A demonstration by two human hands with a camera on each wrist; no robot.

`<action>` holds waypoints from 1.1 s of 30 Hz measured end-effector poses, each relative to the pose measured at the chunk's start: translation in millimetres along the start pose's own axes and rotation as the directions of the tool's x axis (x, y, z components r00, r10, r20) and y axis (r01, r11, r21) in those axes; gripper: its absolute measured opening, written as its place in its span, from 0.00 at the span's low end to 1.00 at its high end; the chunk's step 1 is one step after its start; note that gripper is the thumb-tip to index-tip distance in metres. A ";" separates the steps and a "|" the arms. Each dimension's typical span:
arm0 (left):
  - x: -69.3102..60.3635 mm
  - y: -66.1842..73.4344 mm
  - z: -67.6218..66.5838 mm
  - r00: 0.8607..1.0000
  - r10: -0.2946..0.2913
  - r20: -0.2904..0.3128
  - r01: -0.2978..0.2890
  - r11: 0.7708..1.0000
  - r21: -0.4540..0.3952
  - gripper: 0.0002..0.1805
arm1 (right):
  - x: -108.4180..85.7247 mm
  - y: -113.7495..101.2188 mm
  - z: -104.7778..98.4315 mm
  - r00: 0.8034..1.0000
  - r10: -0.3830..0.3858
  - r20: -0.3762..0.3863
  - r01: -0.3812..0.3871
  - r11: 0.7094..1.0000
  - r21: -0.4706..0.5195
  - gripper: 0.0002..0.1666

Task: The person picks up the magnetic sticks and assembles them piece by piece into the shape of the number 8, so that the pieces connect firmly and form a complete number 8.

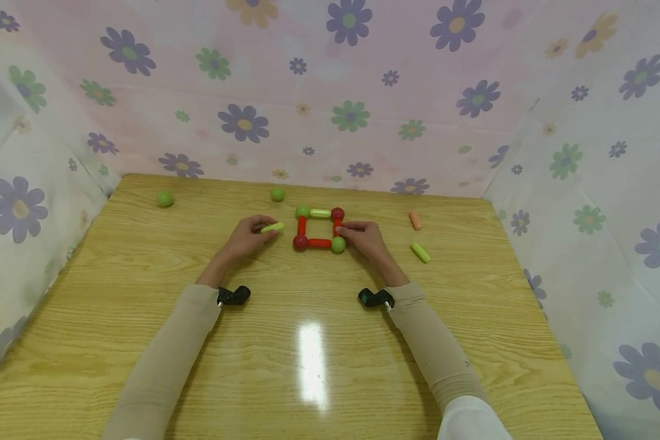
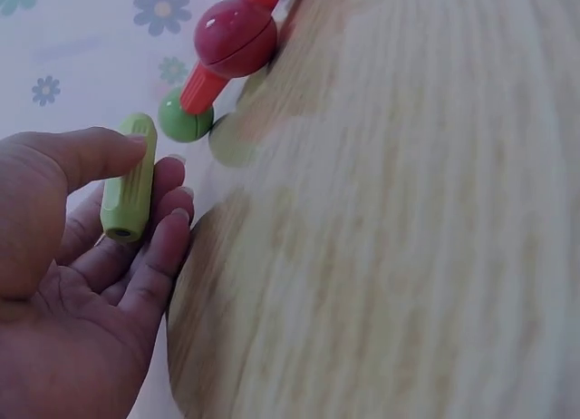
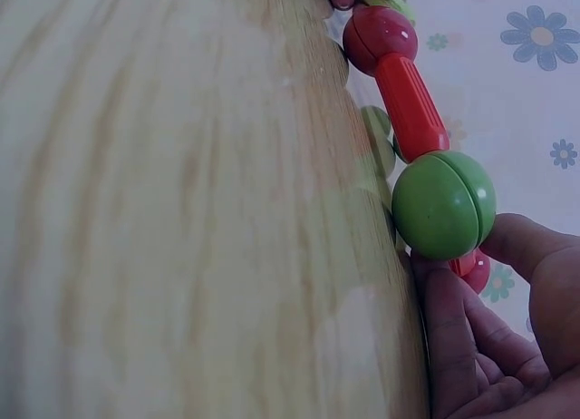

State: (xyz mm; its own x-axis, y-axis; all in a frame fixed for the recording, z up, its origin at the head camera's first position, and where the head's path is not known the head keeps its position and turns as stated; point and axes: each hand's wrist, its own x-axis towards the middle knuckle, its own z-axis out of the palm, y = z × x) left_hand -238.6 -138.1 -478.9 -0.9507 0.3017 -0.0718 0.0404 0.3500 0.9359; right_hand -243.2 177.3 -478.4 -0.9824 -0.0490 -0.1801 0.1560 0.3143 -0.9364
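A square frame of rods and balls lies on the table. Its corners are a green ball (image 1: 302, 211), a dark red ball (image 1: 337, 213), another dark red ball (image 1: 300, 242) and a green ball (image 3: 444, 205). Red rods (image 1: 319, 243) form three sides; a yellow-green rod (image 1: 320, 213) forms the far side. My right hand (image 1: 367, 239) pinches the right-side red rod between thumb and fingers. To the left of the frame, my left hand (image 1: 249, 236) holds a loose yellow-green rod (image 2: 131, 179) between thumb and fingers, apart from the frame.
Two loose green balls (image 1: 165, 198) sit toward the back left, one nearer the frame. On the right lie an orange rod (image 1: 415, 220) and a yellow-green stick (image 1: 420, 252). A flowered cloth (image 1: 319, 140) stands behind the wooden table (image 1: 253, 373).
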 end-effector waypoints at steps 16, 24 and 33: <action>-16.8 17.1 13.4 0.993 -0.092 0.068 0.095 0.994 -0.049 0.24 | 1.5 -4.4 1.0 0.999 0.034 -0.014 -0.034 0.999 -0.003 0.23; -24.4 21.5 21.1 0.992 -0.096 0.078 0.096 0.995 0.009 0.23 | 2.4 -4.2 0.8 0.998 0.053 -0.014 -0.053 0.999 0.001 0.23; -29.1 19.0 29.1 0.969 -0.119 0.215 0.159 0.970 -0.182 0.22 | 4.7 -2.6 0.8 0.999 0.049 0.007 -0.049 0.996 0.068 0.23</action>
State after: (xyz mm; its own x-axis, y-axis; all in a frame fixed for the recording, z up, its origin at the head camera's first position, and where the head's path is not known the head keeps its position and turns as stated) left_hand -201.2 -114.3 -469.0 -0.8605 0.4414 -0.2546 -0.1677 0.2266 0.9595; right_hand -248.1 175.5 -477.0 -0.9730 -0.0400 -0.2274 0.2105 0.2509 -0.9448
